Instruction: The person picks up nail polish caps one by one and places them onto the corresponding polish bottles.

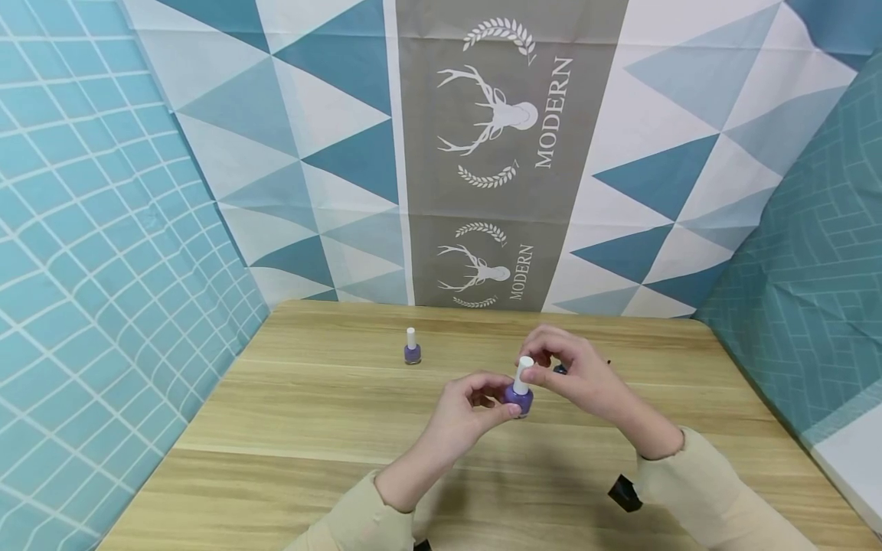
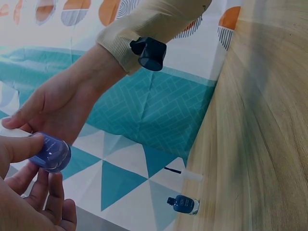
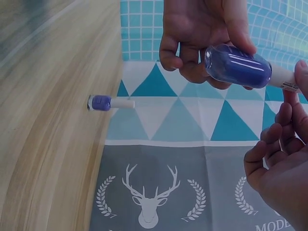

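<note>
A purple nail polish bottle with a tall white cap is held upright above the table. My left hand grips the glass body between thumb and fingers. Thumb and fingers of my right hand pinch the white cap, which sits on the bottle's neck. Behind the right hand, a dark blue nail polish bottle stands uncapped on the table, mostly hidden in the head view. Beside it, its white cap stands with the brush pointing up.
A second purple nail polish bottle, white cap on, stands toward the back of the wooden table. Patterned cloth hangs behind the table's far edge, with tiled-pattern cloth along the left. Black wrist mounts sit at the sleeves.
</note>
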The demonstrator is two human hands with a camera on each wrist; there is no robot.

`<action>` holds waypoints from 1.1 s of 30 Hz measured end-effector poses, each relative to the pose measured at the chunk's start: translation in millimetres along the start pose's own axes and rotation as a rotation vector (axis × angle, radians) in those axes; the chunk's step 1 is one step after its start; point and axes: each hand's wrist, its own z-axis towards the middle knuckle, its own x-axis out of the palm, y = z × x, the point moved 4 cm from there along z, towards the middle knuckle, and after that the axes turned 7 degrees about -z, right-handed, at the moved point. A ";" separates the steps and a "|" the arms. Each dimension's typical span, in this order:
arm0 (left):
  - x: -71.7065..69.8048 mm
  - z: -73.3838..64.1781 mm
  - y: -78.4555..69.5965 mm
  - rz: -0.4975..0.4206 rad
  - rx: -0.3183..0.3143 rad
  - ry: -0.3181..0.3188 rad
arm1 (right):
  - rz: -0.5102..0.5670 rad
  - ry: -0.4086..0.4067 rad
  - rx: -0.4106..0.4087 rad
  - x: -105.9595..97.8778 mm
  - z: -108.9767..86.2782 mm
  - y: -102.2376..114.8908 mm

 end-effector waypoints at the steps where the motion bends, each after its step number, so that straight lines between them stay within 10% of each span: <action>1: 0.0 -0.1 -0.4 0.000 0.000 -0.001 | -0.002 -0.003 0.002 0.3 0.4 -0.4; 33: 2.4 -0.9 0.9 0.016 0.008 0.054 | 0.137 0.123 -0.050 4.6 -2.7 3.1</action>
